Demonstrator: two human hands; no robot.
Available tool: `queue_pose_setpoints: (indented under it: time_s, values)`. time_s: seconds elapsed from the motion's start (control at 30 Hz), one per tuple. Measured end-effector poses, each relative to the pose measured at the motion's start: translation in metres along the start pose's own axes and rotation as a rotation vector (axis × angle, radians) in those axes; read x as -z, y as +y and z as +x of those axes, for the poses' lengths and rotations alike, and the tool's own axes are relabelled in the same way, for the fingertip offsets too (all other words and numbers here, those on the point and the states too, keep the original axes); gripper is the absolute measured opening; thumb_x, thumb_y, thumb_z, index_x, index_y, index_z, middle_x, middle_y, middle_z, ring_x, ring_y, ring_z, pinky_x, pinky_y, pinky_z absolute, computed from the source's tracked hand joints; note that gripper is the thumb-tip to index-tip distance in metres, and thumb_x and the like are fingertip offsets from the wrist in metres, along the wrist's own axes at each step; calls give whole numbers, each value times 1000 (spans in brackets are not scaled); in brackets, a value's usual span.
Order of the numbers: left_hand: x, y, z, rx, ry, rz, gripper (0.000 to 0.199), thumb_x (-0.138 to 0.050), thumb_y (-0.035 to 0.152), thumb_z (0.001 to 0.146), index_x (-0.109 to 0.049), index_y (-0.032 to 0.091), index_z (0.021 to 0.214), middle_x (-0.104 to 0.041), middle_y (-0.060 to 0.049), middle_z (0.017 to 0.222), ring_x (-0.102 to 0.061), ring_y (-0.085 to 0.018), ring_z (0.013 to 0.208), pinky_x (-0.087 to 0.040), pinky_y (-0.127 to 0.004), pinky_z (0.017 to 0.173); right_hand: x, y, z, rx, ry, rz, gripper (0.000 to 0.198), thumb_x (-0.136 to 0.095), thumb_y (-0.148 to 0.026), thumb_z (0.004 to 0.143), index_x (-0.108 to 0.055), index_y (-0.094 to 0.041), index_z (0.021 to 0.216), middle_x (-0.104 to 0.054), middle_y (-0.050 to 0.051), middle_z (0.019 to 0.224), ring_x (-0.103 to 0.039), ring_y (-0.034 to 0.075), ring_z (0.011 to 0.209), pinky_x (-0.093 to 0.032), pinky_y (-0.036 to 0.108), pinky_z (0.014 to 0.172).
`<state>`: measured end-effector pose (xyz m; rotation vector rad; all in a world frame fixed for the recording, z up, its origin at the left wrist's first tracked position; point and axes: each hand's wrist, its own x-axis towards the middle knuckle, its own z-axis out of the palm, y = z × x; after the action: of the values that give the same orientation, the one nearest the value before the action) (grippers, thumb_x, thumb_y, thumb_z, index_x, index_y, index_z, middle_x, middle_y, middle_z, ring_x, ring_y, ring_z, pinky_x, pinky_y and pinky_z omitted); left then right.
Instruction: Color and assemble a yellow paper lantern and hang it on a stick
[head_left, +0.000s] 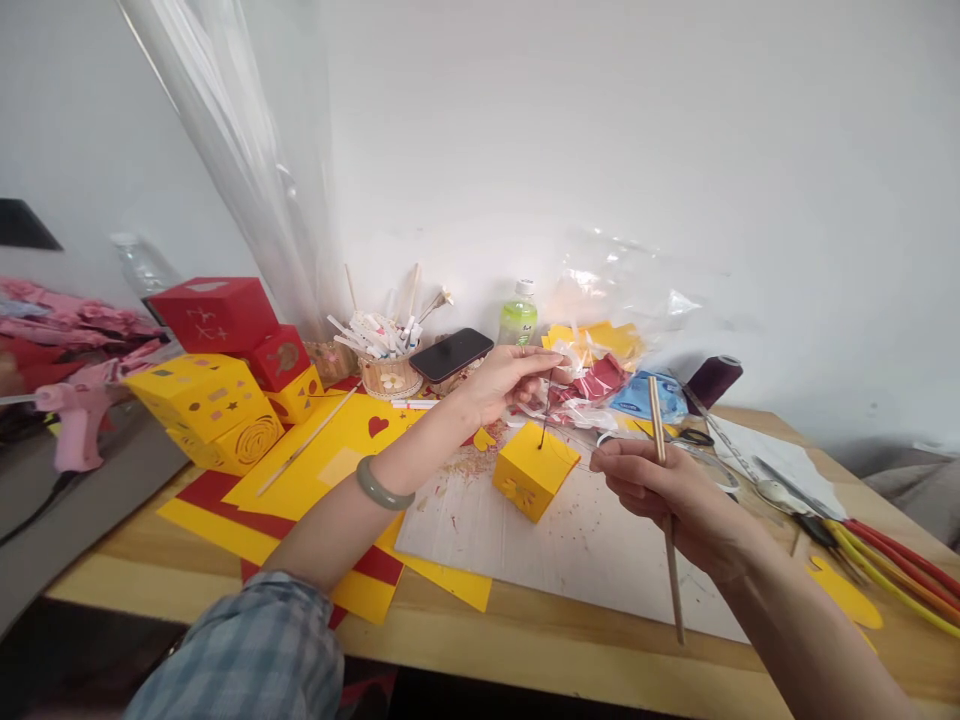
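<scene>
My left hand [506, 385] is closed in a pinch on a dark cord [545, 415]. This cord runs down to the top of a yellow paper box [531, 468], which has a cut-out pattern on its front side. The box sits tilted above or on a pale board [480, 535]; I cannot tell whether it touches. My right hand [667, 490] is closed round a thin wooden stick [656, 415], held nearly upright to the right of the box. Its thumb and forefinger are pinched together near a fine thread, and whether they hold it is unclear.
Yellow and red paper boxes [217, 315] are stacked at left, near a pink glue gun [79, 425]. Yellow sheets [330, 450] lie beside the board. Behind stand a phone [452, 354], a bottle [519, 315] and plastic scraps. A thread spool [712, 383] and tools are at right.
</scene>
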<state>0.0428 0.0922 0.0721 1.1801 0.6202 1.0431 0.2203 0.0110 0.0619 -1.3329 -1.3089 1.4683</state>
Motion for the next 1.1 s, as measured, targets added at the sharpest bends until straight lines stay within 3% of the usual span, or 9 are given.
queue_pose_setpoints:
  time_s: [0.13, 0.3, 0.53, 0.77, 1.1]
  values:
    - [-5, 7, -8, 0, -23, 38, 14, -61, 15, 76, -62, 8, 64, -58, -1, 58, -32, -1, 41, -19, -19, 40, 3, -3, -7, 26, -73, 108, 23, -72, -33, 64, -60, -14, 58, -23, -9, 46, -12, 3, 44, -6, 22, 41]
    - [-11, 11, -14, 15, -135, 127, 19, -63, 20, 75, -60, 9, 60, -52, 2, 52, -34, -2, 44, -25, -19, 43, 3, -11, -12, 96, -145, 240, 20, -61, -31, 77, -70, -14, 82, -22, -9, 47, -9, 4, 43, -8, 20, 39]
    - [-14, 10, -15, 24, -231, 93, 16, -64, 23, 75, -61, 10, 66, -49, 3, 54, -40, -3, 48, -30, -17, 47, -9, -26, -16, 168, -120, 313, 28, -53, -31, 83, -67, -18, 102, -24, -9, 42, -8, 6, 42, -9, 22, 39]
    - [-11, 7, -15, -93, -171, 216, 15, -62, 26, 76, -64, 12, 73, -46, 4, 56, -37, -4, 47, -26, -20, 46, -17, -25, -17, 205, -56, 265, 32, -53, -34, 81, -63, -20, 108, -29, -8, 43, -7, 7, 42, -6, 25, 41]
    - [-12, 10, -17, -1, -133, 166, 12, -64, 23, 75, -64, 11, 73, -54, 2, 63, -43, -4, 51, -31, -21, 49, -19, -21, -16, 275, -18, 242, 37, -55, -29, 81, -58, -20, 116, -40, -7, 47, -13, 6, 41, -6, 26, 43]
